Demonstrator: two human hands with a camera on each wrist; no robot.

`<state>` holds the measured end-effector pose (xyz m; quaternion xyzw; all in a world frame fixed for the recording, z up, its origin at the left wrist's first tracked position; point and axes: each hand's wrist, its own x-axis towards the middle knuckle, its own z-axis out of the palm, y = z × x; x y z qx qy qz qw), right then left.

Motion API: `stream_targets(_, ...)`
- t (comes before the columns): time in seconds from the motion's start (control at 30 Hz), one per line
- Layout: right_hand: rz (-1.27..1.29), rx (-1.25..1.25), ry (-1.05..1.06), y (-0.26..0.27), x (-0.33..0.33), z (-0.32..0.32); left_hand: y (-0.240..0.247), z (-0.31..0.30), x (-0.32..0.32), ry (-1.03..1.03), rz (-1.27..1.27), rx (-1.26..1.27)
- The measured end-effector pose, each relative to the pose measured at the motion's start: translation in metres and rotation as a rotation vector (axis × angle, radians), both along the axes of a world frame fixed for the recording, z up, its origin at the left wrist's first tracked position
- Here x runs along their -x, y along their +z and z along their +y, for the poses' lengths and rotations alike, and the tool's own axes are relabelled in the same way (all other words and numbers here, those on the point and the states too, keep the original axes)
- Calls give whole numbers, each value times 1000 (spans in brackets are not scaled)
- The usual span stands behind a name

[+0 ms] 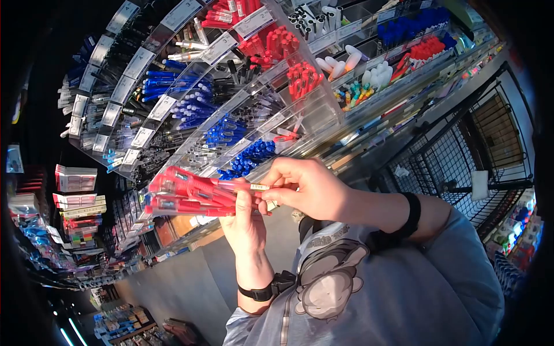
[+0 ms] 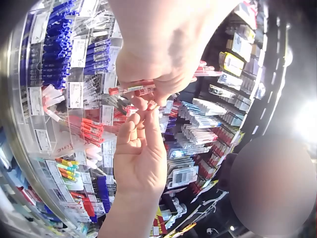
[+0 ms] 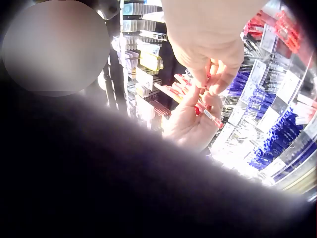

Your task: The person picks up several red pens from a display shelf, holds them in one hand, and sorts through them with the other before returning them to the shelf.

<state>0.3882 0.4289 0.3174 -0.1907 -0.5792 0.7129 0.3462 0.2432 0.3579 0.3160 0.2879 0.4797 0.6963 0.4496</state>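
Observation:
A bunch of red pens (image 1: pixel 187 187) fans out from my left hand (image 1: pixel 245 228), whose thumb and fingers grip them near one end. Thumb and fingertips of my right hand (image 1: pixel 314 187) pinch the near end of a red pen with a barcode label (image 1: pixel 259 187), close beside the left thumb. In the left wrist view, the right hand (image 2: pixel 141 161) meets the left hand (image 2: pixel 163 64) fingertip to fingertip. The right wrist view shows a labelled red pen (image 3: pixel 213 118) lying across the left palm (image 3: pixel 190 129), under the right hand (image 3: pixel 210 52).
Clear tiered pen racks with price tags (image 1: pixel 138 63) stand in front, holding blue pens (image 1: pixel 248 158), black pens and red pens (image 1: pixel 304 79). A black wire cart (image 1: pixel 485 150) stands at the right. Packaged goods (image 1: pixel 78 196) hang at the left, above a grey floor (image 1: pixel 167 294).

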Motion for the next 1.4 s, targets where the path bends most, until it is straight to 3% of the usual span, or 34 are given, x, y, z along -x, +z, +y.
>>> stream_targets(0.07,87,208,90,2,-1,1,4,3,-5,1,-92,11)
stream_targets(0.13,126,225,57,3,-2,0,3,6,-7,-35,-151,22)
stream_targets(0.23,-34,169,-18,2,-8,5,7,10,-6,16,-167,23)
stream_targets(0.37,-34,218,-101,4,-16,9,12,12,10,112,-141,-47)
stream_targets(0.53,-11,99,-193,9,-28,9,15,7,21,156,-42,-98)
stream_targets(0.8,-47,102,-194,18,-38,7,26,-6,27,208,-80,-148)
stream_targets(0.93,-31,70,-182,17,-41,6,29,-12,29,175,-43,-188)
stream_targets(1.13,-53,116,-130,20,-44,4,34,-18,21,308,140,-160)
stream_targets(1.4,-36,88,-105,24,-45,3,38,-22,19,315,146,-169)
